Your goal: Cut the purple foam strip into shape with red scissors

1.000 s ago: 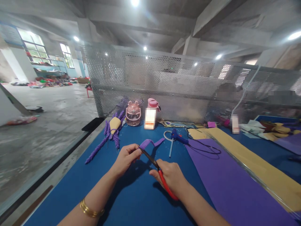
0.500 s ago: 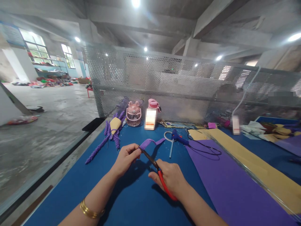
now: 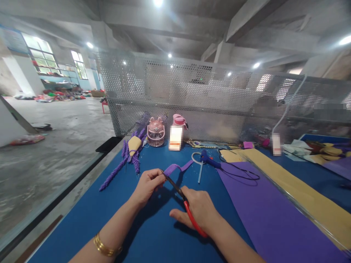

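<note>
My left hand (image 3: 149, 185) pinches the near end of a narrow purple strip (image 3: 172, 168), which curls away toward the glue gun. Red-handled scissors (image 3: 189, 213) are in my right hand (image 3: 199, 208), its thumb stretched out to the left. Their dark blades point up and left, the tips right at my left fingertips beside the strip. Whether the blades touch the strip is hard to tell. Beyond the hands lies a blue glue gun (image 3: 210, 160) with a glue stick (image 3: 200, 172) near it. At the left rests a purple flower bunch (image 3: 113, 179) with a yellow wrapped piece (image 3: 134, 145).
A large purple sheet (image 3: 268, 212) and a tan sheet (image 3: 296, 186) cover the right side of the blue table (image 3: 164, 237). A pink clear bottle (image 3: 156, 133) and a pink-lidded bottle (image 3: 179, 119) stand at the back before a perforated metal screen (image 3: 175, 91). A black cable trails from the glue gun.
My right thumb has stretched farther out to the left, away from the scissor handles. My left hand and the strip have barely moved.
</note>
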The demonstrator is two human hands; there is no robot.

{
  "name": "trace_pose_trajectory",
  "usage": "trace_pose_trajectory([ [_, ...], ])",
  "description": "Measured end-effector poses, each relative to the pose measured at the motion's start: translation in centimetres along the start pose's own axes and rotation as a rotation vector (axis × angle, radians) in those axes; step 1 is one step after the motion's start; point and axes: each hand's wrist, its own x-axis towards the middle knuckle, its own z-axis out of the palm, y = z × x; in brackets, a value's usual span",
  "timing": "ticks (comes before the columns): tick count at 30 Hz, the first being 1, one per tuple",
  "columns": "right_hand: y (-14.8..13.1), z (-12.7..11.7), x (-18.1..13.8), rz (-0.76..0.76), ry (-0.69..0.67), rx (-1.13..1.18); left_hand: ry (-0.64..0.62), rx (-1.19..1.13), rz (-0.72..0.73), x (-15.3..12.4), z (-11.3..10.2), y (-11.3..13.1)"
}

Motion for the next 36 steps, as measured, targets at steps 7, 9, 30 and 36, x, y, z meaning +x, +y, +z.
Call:
trace_pose_trajectory([
  [7,0.2,0.4,0.0,-0.024,0.019,-0.01,-0.023,0.004,-0.012,0.1,0.0,0.1],
  [9,0.3,0.4,0.0,-0.036,0.025,-0.016,-0.04,-0.015,-0.017,0.2,-0.1,0.0],
  [30,0.9,0.7,0.3,-0.059,0.063,0.06,-0.094,-0.086,-0.051,0.3,-0.5,0.0],
  [36,1.1,-0.3,0.4,-0.017,-0.07,0.321,-0.147,-0.172,-0.103,0.3,-0.9,-0.1],
])
